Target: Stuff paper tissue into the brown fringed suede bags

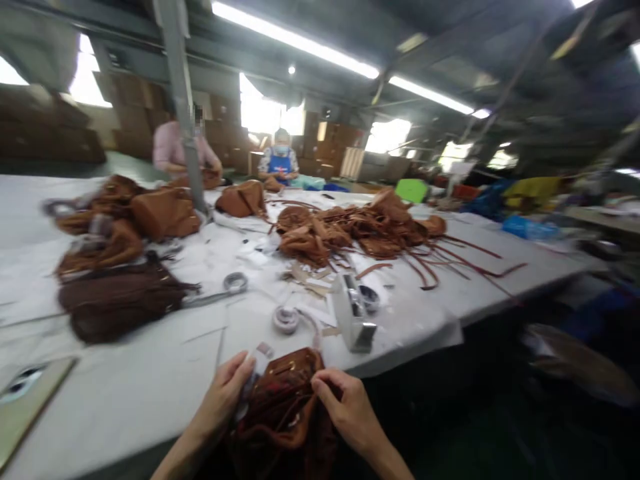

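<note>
A brown leather bag (287, 400) is at the table's near edge, its mouth facing up and gathered. My left hand (227, 387) is closed on the bag's left side, where a pale, translucent strip or wrapping also shows; blur hides its kind. On the opposite side, my right hand (350, 410) pinches the bag's upper rim between thumb and fingers. Just beyond the bag lies a small roll of pale tape or ribbon (286, 320). To its right stands a white and silver box-like device (353, 313). The lower part of the bag falls into shadow.
A dark brown bag (123, 300) and tan bags (165, 213) lie at left. Tan leather pieces with long straps (360, 227) are heaped mid-table. A phone (35, 400) rests at near left. A grey post (183, 100) rises from the table; two people sit beyond.
</note>
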`<state>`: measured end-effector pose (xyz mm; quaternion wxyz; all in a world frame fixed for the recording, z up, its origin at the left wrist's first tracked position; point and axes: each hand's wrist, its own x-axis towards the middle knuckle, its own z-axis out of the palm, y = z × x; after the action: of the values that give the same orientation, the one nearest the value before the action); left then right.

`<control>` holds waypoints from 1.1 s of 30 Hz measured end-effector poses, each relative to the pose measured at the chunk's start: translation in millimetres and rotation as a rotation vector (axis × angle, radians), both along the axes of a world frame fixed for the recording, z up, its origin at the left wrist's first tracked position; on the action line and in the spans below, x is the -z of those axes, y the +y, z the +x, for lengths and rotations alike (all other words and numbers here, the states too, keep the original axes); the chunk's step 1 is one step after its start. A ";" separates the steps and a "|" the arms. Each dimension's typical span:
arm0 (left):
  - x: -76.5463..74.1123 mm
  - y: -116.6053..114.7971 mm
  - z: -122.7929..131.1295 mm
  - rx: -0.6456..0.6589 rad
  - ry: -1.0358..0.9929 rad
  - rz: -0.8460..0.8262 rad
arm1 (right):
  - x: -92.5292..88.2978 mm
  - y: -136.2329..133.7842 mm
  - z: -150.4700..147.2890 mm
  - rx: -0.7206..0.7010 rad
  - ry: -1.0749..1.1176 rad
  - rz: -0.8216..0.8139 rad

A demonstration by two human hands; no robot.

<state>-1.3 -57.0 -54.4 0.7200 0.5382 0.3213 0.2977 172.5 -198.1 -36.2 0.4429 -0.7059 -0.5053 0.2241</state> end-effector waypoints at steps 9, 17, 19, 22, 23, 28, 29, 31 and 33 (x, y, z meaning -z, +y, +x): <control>-8.3 2.0 -14.7 0.042 -0.002 0.191 | -27.8 46.8 -42.2 -0.282 0.097 0.064; -10.0 -2.2 -16.5 0.068 0.024 0.305 | -16.9 63.8 -50.5 -0.131 0.103 -0.016; -9.1 -2.6 -17.0 0.065 0.024 0.313 | -13.4 67.7 -51.3 -0.090 0.098 -0.035; -8.3 -4.1 -18.9 0.093 -0.035 0.235 | -7.0 72.2 -50.4 -0.074 0.131 -0.059; -8.3 -4.8 -19.7 0.104 -0.062 0.199 | -4.5 73.2 -49.9 -0.074 0.155 -0.067; -8.1 -8.3 -21.5 0.076 -0.083 0.153 | 5.0 75.1 -50.8 -0.046 0.306 -0.090; -7.6 -8.8 -20.8 0.053 -0.081 0.152 | 5.6 75.0 -51.9 -0.045 0.341 -0.091; -6.0 -9.6 -18.5 0.010 -0.100 0.099 | 5.3 74.4 -54.6 -0.068 0.432 -0.081; -3.9 -10.4 -15.0 -0.017 -0.146 -0.025 | 3.4 73.4 -56.8 -0.120 0.538 -0.069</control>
<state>-16.3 -67.5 -50.5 0.7456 0.5034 0.2761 0.3382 115.7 -124.6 -39.7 0.5226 -0.6045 -0.4028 0.4464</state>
